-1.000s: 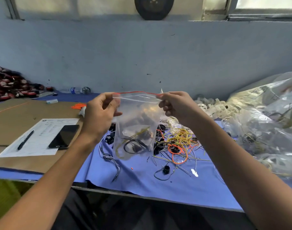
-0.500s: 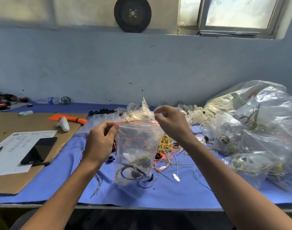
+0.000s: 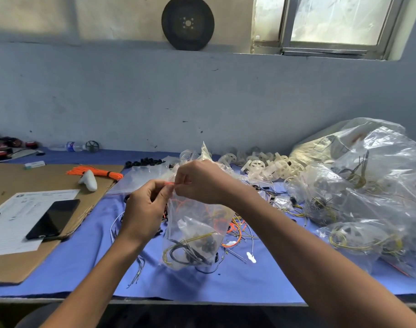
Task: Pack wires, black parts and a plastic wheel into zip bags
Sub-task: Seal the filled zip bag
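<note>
While my left grip (image 3: pixel 144 209) and right grip (image 3: pixel 199 183) pinch the top of the zip bag (image 3: pixel 197 230) with curled fingers, it hangs over the desk (image 3: pixel 84 261). Wires (image 3: pixel 183 250) lie at its bottom. My fingers hide most of the red seal (image 3: pixel 170 183). The dark bits (image 3: pixel 208 247) inside are too blurry to name.

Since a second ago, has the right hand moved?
Yes: right hand slid left along the zip bag's seal, away from the yellow wires, to the left hand.
</note>
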Available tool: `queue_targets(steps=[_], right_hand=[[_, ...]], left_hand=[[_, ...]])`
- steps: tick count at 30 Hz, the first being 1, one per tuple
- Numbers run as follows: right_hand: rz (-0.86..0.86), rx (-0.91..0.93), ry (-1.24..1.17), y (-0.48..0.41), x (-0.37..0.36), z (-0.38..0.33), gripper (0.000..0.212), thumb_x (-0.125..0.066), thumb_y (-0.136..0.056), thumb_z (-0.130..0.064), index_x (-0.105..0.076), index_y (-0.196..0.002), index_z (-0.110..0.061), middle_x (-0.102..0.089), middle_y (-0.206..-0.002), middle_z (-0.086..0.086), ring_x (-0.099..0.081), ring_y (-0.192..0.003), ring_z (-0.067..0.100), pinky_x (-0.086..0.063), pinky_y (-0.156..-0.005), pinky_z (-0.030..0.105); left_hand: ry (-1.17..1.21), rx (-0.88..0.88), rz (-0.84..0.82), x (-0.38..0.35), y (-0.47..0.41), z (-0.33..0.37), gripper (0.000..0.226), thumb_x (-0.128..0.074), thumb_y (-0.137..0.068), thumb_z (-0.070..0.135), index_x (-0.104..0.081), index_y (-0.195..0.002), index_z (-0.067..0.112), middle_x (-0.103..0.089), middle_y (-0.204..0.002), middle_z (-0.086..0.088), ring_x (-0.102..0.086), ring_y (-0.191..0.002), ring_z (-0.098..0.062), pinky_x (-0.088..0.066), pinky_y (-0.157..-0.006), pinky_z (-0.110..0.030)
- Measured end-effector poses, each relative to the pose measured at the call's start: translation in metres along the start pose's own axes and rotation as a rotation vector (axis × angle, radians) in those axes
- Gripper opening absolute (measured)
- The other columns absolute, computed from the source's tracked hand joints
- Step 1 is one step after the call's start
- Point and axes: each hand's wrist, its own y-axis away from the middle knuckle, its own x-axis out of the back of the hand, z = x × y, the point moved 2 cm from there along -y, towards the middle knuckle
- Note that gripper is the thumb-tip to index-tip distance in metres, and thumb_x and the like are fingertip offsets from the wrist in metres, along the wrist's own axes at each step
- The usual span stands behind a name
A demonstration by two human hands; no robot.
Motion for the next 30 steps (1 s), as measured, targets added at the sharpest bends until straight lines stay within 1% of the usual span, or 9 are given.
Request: queue_targets(steps=[4, 6, 9, 11, 15, 19, 22, 26, 30], right_hand=[[0.036, 0.007, 0.009, 0.001, -0.004, 0.001, 0.019, -0.064, -0.082, -0.040, -0.068, -0.080, -0.021, -0.063, -0.076, -0.004, -0.058, -0.073, 0.022, -0.052, -0.066, 0.037], [0.055, 0.007, 0.024, 0.001, -0.007, 0.001, 0.018, -0.064, -0.082, -0.039, -0.064, -0.078, -0.021, -0.058, -0.074, -0.005, -0.055, -0.071, 0.022, -0.051, -0.065, 0.038], [0.056, -0.003, 0.016, 0.002, -0.011, 0.002, 0.016, -0.064, -0.082, -0.037, -0.063, -0.079, -0.021, -0.064, -0.080, 0.000, -0.057, -0.075, 0.025, -0.050, -0.068, 0.039], [0.045, -0.008, -0.001, 0.003, -0.012, 0.003, 0.016, -0.064, -0.082, -0.033, -0.067, -0.082, -0.018, -0.068, -0.085, 0.003, -0.060, -0.078, 0.026, -0.051, -0.070, 0.040], [0.006, -0.033, 0.009, 0.007, -0.012, 0.008, 0.015, -0.062, -0.084, -0.027, -0.070, -0.087, -0.015, -0.069, -0.087, 0.004, -0.062, -0.078, 0.026, -0.053, -0.071, 0.041], [0.035, -0.010, 0.021, 0.010, -0.012, 0.009, 0.012, -0.061, -0.085, -0.027, -0.068, -0.087, -0.017, -0.068, -0.087, 0.002, -0.061, -0.079, 0.025, -0.053, -0.069, 0.040], [0.030, 0.015, 0.042, 0.014, -0.014, 0.009, 0.014, -0.060, -0.089, -0.029, -0.070, -0.093, -0.020, -0.070, -0.091, -0.002, -0.061, -0.083, 0.023, -0.052, -0.072, 0.039], [0.021, 0.038, 0.023, 0.026, -0.016, 0.015, 0.017, -0.062, -0.090, -0.034, -0.070, -0.093, -0.019, -0.069, -0.090, -0.003, -0.062, -0.082, 0.020, -0.051, -0.071, 0.038], [0.011, 0.060, 0.031, 0.036, -0.023, 0.018, 0.013, -0.061, -0.091, -0.034, -0.067, -0.095, -0.023, -0.067, -0.091, -0.004, -0.061, -0.084, 0.020, -0.051, -0.071, 0.037]], left_hand=[[0.003, 0.018, -0.010, 0.000, -0.001, 0.001, 0.014, -0.061, -0.095, 0.030, -0.069, -0.099, 0.020, -0.073, -0.082, -0.001, -0.062, -0.070, -0.011, -0.053, -0.065, -0.033], [-0.016, 0.025, -0.018, -0.001, 0.000, 0.001, 0.015, -0.060, -0.096, 0.029, -0.069, -0.101, 0.018, -0.073, -0.084, 0.000, -0.065, -0.073, -0.017, -0.055, -0.068, -0.040], [-0.062, 0.025, -0.018, 0.001, -0.001, 0.000, 0.016, -0.060, -0.098, 0.028, -0.069, -0.104, 0.016, -0.073, -0.087, -0.001, -0.068, -0.082, -0.024, -0.057, -0.075, -0.047], [-0.105, 0.016, -0.012, 0.003, -0.002, -0.002, 0.015, -0.061, -0.098, 0.027, -0.069, -0.104, 0.017, -0.073, -0.088, 0.003, -0.068, -0.083, -0.017, -0.057, -0.076, -0.042], [-0.135, 0.002, 0.020, 0.008, -0.003, -0.006, 0.010, -0.059, -0.099, 0.026, -0.067, -0.100, 0.021, -0.068, -0.075, 0.006, -0.058, -0.060, -0.002, -0.047, -0.055, -0.019], [-0.121, 0.015, -0.019, 0.005, -0.003, -0.007, 0.010, -0.064, -0.096, 0.026, -0.066, -0.105, 0.024, -0.071, -0.089, 0.008, -0.066, -0.080, -0.005, -0.055, -0.070, -0.028], [-0.110, 0.019, -0.042, 0.000, 0.001, -0.008, 0.012, -0.067, -0.093, 0.030, -0.066, -0.103, 0.024, -0.073, -0.093, 0.009, -0.068, -0.088, -0.006, -0.056, -0.077, -0.032], [-0.088, 0.005, -0.046, -0.007, 0.015, -0.011, 0.007, -0.067, -0.092, 0.034, -0.067, -0.095, 0.028, -0.072, -0.090, 0.016, -0.067, -0.088, 0.001, -0.050, -0.074, -0.018], [-0.069, 0.025, -0.038, -0.013, 0.024, -0.012, 0.007, -0.069, -0.092, 0.032, -0.068, -0.097, 0.028, -0.073, -0.091, 0.011, -0.067, -0.090, -0.001, -0.053, -0.079, -0.022]])
